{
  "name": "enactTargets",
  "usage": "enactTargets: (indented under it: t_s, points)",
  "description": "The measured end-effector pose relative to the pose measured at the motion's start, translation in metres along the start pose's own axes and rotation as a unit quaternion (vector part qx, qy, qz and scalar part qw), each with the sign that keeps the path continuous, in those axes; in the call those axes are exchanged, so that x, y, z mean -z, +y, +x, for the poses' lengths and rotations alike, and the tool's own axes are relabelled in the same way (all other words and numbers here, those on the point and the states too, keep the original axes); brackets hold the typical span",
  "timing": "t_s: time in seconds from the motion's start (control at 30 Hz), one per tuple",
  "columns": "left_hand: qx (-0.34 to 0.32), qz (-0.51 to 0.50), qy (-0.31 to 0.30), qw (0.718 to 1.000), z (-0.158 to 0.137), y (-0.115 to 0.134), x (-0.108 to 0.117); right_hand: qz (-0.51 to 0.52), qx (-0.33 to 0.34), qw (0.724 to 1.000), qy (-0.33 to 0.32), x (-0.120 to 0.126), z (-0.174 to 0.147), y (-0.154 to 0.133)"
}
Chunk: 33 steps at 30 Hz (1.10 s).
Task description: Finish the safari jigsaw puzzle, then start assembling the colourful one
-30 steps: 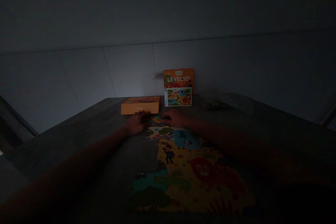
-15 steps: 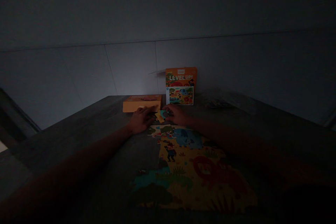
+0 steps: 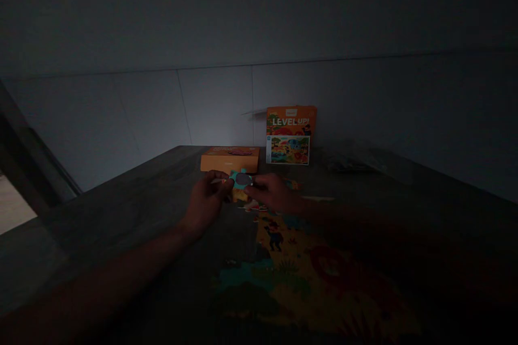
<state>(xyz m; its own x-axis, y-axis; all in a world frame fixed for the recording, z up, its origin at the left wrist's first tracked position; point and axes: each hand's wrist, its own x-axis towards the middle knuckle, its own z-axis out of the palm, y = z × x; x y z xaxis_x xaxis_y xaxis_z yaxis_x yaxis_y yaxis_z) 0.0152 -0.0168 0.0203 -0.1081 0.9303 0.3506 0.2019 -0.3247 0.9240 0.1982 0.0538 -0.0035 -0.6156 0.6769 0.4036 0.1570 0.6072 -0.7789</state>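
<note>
Since a second ago both hands have lifted off the counter (image 3: pixel 133 210), bringing a puzzle piece (image 3: pixel 242 179) up between them. The left hand (image 3: pixel 206 200) and right hand (image 3: pixel 272 194) each pinch an edge of it with their fingers. It looks light, thin, stiff card, best gripped at the rim. Below the fingers lies the half-built puzzle (image 3: pixel 307 269); beyond them, an orange box (image 3: pixel 230 159) and upright lid (image 3: pixel 290 135). Darkness hides the fingertips' detail.
</note>
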Motion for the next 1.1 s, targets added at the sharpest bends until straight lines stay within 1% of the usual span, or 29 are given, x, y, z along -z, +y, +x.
enactTargets:
  t_s: [0.1,0.17,0.23,0.3,0.33,0.4,0.47,0.53,0.57,0.63,0.7,0.77,0.83,0.97,1.03,1.1]
  points:
    - [0.014,0.005,-0.017,1.000,-0.002,-0.005,0.010,-0.080,0.040,0.995,-0.046,-0.009,-0.011,0.005]
    - [0.021,-0.003,-0.024,0.999,0.001,-0.008,0.016,-0.123,0.052,0.989,-0.055,-0.012,-0.013,0.009]
    - [0.026,-0.007,-0.030,0.999,0.006,-0.011,0.019,-0.183,0.030,0.982,-0.024,-0.013,-0.012,0.010]
    - [0.032,-0.014,-0.035,0.999,0.009,-0.016,0.020,-0.253,0.001,0.967,0.021,-0.013,-0.012,0.008]
    - [0.039,-0.027,-0.040,0.998,0.009,-0.019,0.019,-0.270,-0.006,0.962,0.036,-0.012,-0.012,0.007]
    - [0.058,-0.067,-0.053,0.995,0.008,-0.023,0.017,-0.251,0.007,0.967,0.040,-0.010,-0.013,0.005]
    - [0.080,-0.097,-0.065,0.990,0.006,-0.024,0.014,-0.192,0.051,0.980,0.015,-0.008,-0.015,0.004]
    - [0.097,-0.097,-0.076,0.988,0.004,-0.023,0.011,-0.145,0.087,0.986,0.004,-0.006,-0.015,0.004]
    - [0.102,-0.091,-0.089,0.987,0.002,-0.021,0.010,-0.130,0.091,0.987,0.011,-0.006,-0.015,0.006]
    - [0.101,-0.070,-0.129,0.984,0.000,-0.017,0.009,-0.096,0.075,0.991,0.049,-0.006,-0.012,0.010]
    - [0.081,-0.045,-0.173,0.981,-0.002,-0.014,0.009,-0.052,0.056,0.993,0.090,-0.006,-0.008,0.015]
    - [0.053,-0.024,-0.207,0.977,-0.003,-0.013,0.009,-0.015,0.045,0.992,0.115,-0.006,-0.005,0.018]
    - [0.031,0.007,-0.229,0.973,-0.003,-0.012,0.010,-0.015,0.042,0.992,0.114,-0.005,-0.004,0.019]
    - [0.025,0.090,-0.232,0.968,0.000,-0.011,0.014,-0.073,0.078,0.992,0.065,-0.004,-0.009,0.015]
    - [0.025,0.102,-0.235,0.966,0.001,-0.010,0.015,-0.085,0.093,0.991,0.040,-0.005,-0.011,0.012]
    - [0.027,0.098,-0.246,0.964,0.001,-0.009,0.015,-0.089,0.091,0.992,0.026,-0.006,-0.012,0.010]
